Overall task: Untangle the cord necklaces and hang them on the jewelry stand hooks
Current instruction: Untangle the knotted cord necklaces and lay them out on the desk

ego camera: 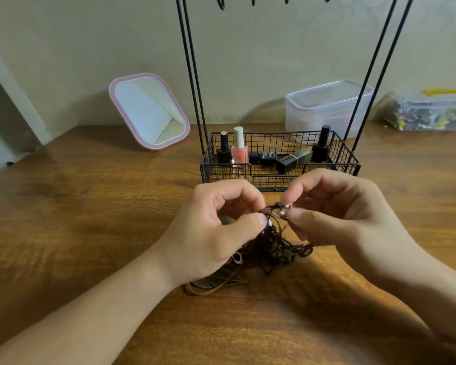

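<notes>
Pinching the tangled cord necklaces [271,241] at the top: left hand [216,233] and right hand [334,214], fingers curled. Tangle hangs to table [90,233], before jewelry stand [279,177].

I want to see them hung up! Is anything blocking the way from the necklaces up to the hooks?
Nothing visible does. Both hands pinch the necklaces, which are tangled. The basket sits behind them, and the hooks hang above it with open air between.
</notes>
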The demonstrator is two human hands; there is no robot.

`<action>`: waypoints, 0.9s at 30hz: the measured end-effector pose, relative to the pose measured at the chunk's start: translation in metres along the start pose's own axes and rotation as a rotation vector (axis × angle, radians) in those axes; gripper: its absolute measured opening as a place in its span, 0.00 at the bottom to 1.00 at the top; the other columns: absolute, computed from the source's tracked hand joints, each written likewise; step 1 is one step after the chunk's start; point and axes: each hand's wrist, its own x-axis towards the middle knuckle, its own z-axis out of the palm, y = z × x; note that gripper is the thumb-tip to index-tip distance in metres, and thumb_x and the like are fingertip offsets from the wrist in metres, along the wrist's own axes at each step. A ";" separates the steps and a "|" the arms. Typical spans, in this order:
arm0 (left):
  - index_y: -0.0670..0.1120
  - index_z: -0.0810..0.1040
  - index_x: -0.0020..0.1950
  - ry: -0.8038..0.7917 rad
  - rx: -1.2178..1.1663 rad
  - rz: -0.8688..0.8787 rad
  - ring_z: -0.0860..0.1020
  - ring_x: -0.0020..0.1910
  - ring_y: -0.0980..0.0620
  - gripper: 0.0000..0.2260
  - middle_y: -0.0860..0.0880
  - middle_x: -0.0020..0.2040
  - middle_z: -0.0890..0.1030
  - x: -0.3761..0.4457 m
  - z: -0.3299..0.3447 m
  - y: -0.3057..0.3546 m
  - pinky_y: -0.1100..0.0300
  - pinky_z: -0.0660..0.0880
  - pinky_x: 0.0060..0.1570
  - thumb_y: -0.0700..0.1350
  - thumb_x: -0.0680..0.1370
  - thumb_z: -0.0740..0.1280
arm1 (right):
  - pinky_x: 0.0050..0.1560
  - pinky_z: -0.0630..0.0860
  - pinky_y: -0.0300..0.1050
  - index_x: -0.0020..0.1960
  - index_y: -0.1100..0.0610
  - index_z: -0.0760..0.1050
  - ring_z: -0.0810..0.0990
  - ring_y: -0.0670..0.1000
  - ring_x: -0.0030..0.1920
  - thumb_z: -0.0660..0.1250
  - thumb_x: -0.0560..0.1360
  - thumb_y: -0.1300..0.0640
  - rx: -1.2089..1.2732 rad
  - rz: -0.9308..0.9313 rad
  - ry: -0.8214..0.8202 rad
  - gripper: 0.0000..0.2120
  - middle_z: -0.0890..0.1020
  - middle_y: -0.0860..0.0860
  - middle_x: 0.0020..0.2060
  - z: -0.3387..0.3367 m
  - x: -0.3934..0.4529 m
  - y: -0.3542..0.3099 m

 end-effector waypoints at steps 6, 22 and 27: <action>0.45 0.80 0.42 0.095 0.289 0.189 0.78 0.41 0.53 0.05 0.55 0.38 0.78 -0.002 0.001 0.005 0.68 0.73 0.42 0.46 0.74 0.68 | 0.33 0.78 0.50 0.48 0.52 0.81 0.78 0.57 0.36 0.75 0.69 0.49 -0.227 -0.087 -0.017 0.10 0.82 0.52 0.40 -0.001 -0.004 -0.002; 0.44 0.77 0.44 0.098 0.297 0.271 0.76 0.41 0.53 0.04 0.53 0.38 0.76 0.002 -0.006 0.001 0.64 0.73 0.44 0.44 0.76 0.65 | 0.25 0.66 0.39 0.41 0.55 0.75 0.75 0.51 0.28 0.63 0.75 0.52 0.058 0.193 0.045 0.08 0.81 0.58 0.35 -0.001 0.001 -0.001; 0.40 0.73 0.42 0.114 -0.075 0.092 0.71 0.35 0.50 0.09 0.41 0.35 0.73 0.003 -0.006 -0.006 0.61 0.70 0.36 0.46 0.75 0.62 | 0.44 0.78 0.49 0.45 0.58 0.77 0.81 0.57 0.44 0.68 0.73 0.42 0.097 0.044 0.084 0.18 0.82 0.59 0.44 -0.004 0.003 0.008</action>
